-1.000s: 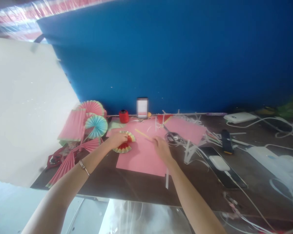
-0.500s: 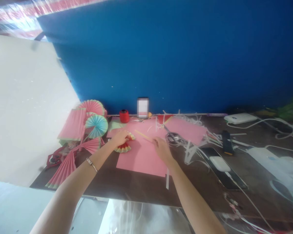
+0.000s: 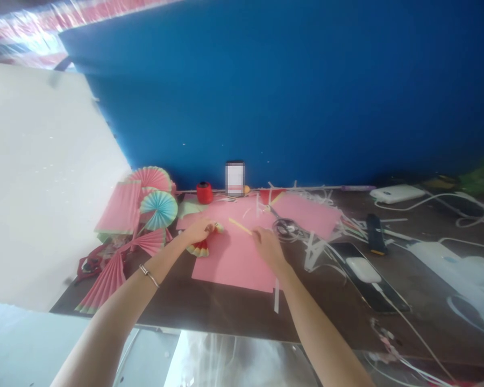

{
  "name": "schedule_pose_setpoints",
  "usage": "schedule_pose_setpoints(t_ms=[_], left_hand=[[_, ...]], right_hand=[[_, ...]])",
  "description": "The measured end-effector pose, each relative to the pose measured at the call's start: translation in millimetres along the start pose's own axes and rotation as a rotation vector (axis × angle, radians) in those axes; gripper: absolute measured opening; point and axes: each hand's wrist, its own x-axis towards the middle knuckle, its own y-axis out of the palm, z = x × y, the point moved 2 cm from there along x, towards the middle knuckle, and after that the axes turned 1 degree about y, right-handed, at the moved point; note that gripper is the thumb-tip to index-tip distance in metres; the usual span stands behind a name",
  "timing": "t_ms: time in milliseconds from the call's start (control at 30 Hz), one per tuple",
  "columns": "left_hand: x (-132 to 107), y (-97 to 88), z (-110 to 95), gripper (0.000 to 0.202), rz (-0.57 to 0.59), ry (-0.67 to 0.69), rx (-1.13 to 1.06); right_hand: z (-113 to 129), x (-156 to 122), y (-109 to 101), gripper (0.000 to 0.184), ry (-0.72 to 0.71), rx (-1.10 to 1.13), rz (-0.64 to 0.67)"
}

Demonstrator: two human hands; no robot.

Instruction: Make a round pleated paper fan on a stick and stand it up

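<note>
My left hand is closed around a small pleated paper fan, red with a yellow and green rim, squeezed into a narrow wedge on the pink sheet of paper. My right hand pinches one end of a thin pale wooden stick that points up and left toward the fan. Both hands rest over the pink sheet on the dark table.
Finished fans lie at the left: pink ones and a blue round one. A red thread spool stands by the blue wall. Scissors, white paper strips, a second pink sheet, phones and cables fill the right.
My left hand has pressed the small fan from an open round shape into a narrower folded wedge. The stick in my right hand has shifted slightly.
</note>
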Motion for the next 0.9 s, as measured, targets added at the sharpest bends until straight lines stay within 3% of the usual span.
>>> schedule_pose_setpoints(t_ms=[167,333,533,700,800,900], left_hand=[[-3,5.4,-11,0.041,0.051,0.104,0.001],[1,8.8,-12,0.057,0.094,0.088,-0.003],[6,13.0,-7,0.055,0.161,0.059,0.002],[6,10.2,-1,0.050,0.099,0.109,0.073],[6,8.1,1,0.043,0.055,0.113,0.122],[6,7.0,-1,0.043,0.046,0.107,0.137]], right_hand=[[1,-1,4,0.022,-0.040,-0.087,-0.002],[1,-2,5,0.023,-0.052,-0.089,-0.002],[-2,0,5,0.023,-0.046,-0.024,-0.052],[-12,1,-7,0.030,0.150,0.107,-0.256],[-14,-1,-11,0.033,0.230,0.064,-0.210],[-10,-1,-10,0.035,0.218,0.003,-0.146]])
